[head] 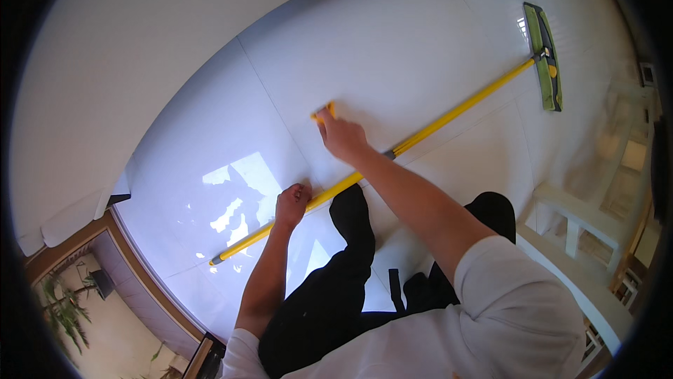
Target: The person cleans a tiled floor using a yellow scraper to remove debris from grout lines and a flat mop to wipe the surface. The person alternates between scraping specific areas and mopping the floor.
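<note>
My right hand (343,136) is shut on a small yellow-orange object (330,108), low over the glossy white tiled floor (399,58). Motion blur and my fingers hide what kind of object it is. A flat mop lies slantwise across the floor before my knees. Its yellow telescopic handle (462,103) passes beneath my right forearm, and its green-and-grey mop head (544,58) rests at the upper right. By the handle's lower part, my left hand (292,204) has curled fingers. The handle runs behind that hand and wrist; whether the hand holds anything is hidden.
A large pale curved surface (131,27) borders the floor at the upper left. White wooden furniture (573,221) stands close on my right. At lower left, a brown-framed doorway (129,240) opens towards potted plants (65,300). Bright reflections (244,184) mark the tiles.
</note>
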Demonstrator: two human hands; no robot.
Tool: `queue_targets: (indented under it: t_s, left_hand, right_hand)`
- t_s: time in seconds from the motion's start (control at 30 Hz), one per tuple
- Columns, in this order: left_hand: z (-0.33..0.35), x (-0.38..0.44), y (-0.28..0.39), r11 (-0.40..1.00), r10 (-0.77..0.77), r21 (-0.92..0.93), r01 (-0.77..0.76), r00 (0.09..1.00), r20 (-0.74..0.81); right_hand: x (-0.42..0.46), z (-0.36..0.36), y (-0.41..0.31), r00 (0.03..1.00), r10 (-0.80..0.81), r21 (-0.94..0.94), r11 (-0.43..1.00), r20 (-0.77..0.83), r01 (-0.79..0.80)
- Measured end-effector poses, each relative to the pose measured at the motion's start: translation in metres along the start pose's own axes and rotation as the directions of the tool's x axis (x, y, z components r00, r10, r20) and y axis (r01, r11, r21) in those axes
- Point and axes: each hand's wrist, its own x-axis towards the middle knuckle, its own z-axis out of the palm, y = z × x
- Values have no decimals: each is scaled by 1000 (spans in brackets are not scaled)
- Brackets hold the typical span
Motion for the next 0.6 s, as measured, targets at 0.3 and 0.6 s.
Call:
queue_targets:
  t_s: [0.3, 0.6]
  left_hand:
    - [-25, 7, 21, 832, 390, 507, -227, 889, -242]
    - [-9, -2, 33, 784, 190, 611, -106, 979, -74]
  right_hand:
    - [-20, 13, -5, 989, -100, -36, 994, 110, 104]
    - [11, -5, 3, 990, -100, -88, 990, 98, 109]
